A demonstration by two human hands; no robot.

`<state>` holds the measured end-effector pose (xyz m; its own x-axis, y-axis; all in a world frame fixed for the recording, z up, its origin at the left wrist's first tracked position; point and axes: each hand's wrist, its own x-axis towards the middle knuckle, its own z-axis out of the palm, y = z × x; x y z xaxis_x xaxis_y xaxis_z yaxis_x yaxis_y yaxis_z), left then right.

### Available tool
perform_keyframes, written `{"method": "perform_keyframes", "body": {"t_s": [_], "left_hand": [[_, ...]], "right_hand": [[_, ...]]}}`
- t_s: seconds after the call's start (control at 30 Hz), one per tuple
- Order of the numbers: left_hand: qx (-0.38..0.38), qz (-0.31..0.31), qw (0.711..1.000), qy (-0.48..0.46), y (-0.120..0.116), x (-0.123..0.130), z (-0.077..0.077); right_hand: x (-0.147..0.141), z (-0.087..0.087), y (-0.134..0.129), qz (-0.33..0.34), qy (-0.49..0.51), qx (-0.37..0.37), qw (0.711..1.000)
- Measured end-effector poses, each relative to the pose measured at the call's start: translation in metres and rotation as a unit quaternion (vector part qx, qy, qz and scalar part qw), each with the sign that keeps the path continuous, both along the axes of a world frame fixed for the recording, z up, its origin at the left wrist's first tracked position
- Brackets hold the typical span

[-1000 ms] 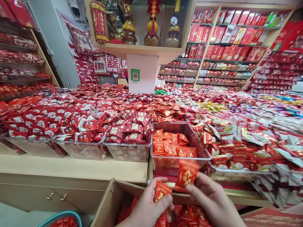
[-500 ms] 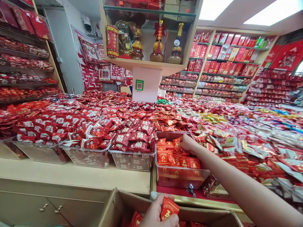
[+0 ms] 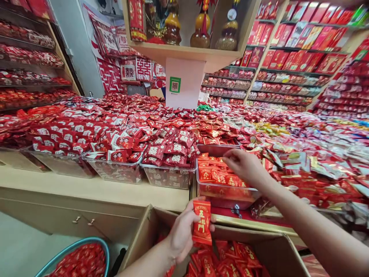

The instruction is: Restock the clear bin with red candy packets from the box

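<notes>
My left hand point(image 3: 183, 227) is closed on a red candy packet point(image 3: 202, 222) with gold characters, held upright over an open cardboard box point(image 3: 276, 246). Inside that box lie many packets of the same kind point(image 3: 227, 265). Over the right part of a clear plastic bin point(image 3: 227, 190) is my right hand point(image 3: 245, 165), its fingers curled and pressed together. Whatever they may hold is hidden behind the hand. Red and gold packets point(image 3: 211, 174) stand in rows in the bin, partly covered by my right hand and forearm.
Left of the bin, more clear bins point(image 3: 170, 177) of wrapped sweets line the counter edge point(image 3: 115, 190). A teal basin point(image 3: 107, 250) of red packets stands on the floor at lower left. A display cabinet point(image 3: 184, 50) on a white post rises above the heaped sweets.
The view has tilted down, showing more of the cardboard box and the basin. My right hand has lifted off the packets in the bin. My left hand has raised and turned its packet upright.
</notes>
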<state>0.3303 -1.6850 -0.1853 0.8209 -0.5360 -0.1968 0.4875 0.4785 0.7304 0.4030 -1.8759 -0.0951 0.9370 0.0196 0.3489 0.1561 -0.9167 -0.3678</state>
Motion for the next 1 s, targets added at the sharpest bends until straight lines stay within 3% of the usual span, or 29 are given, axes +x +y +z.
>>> {"method": "perform_keyframes", "body": {"t_s": [0.1, 0.2, 0.33, 0.5, 0.67, 0.83, 0.9, 1.0], "left_hand": [[-0.030, 0.002, 1.000, 0.002, 0.001, 0.001, 0.000], [-0.029, 0.011, 0.999, -0.020, -0.005, -0.001, -0.001], [-0.025, 0.020, 0.998, -0.046, -0.015, -0.010, -0.002], [-0.043, 0.019, 0.998, -0.038, -0.023, -0.017, -0.007], [-0.012, 0.001, 0.996, -0.089, -0.023, -0.012, -0.016], [0.071, -0.004, 0.985, -0.157, -0.020, -0.010, -0.005], [0.093, -0.008, 0.980, -0.177, -0.019, -0.010, 0.000], [0.114, 0.000, 0.978, -0.174, -0.018, -0.009, 0.002]], "right_hand": [[-0.058, -0.019, 0.013, 0.086, 0.069, 0.168, 0.980], [-0.094, -0.056, 0.025, 0.104, 0.189, 0.330, 0.919], [-0.103, -0.088, 0.032, 0.125, 0.228, 0.493, 0.830], [-0.102, -0.090, 0.034, 0.164, 0.217, 0.551, 0.789], [-0.108, -0.091, 0.031, 0.154, 0.202, 0.556, 0.792], [-0.112, -0.097, 0.029, 0.155, 0.198, 0.531, 0.809], [-0.112, -0.094, 0.027, 0.171, 0.194, 0.476, 0.841], [-0.102, -0.071, 0.014, 0.144, 0.129, 0.329, 0.924]]}}
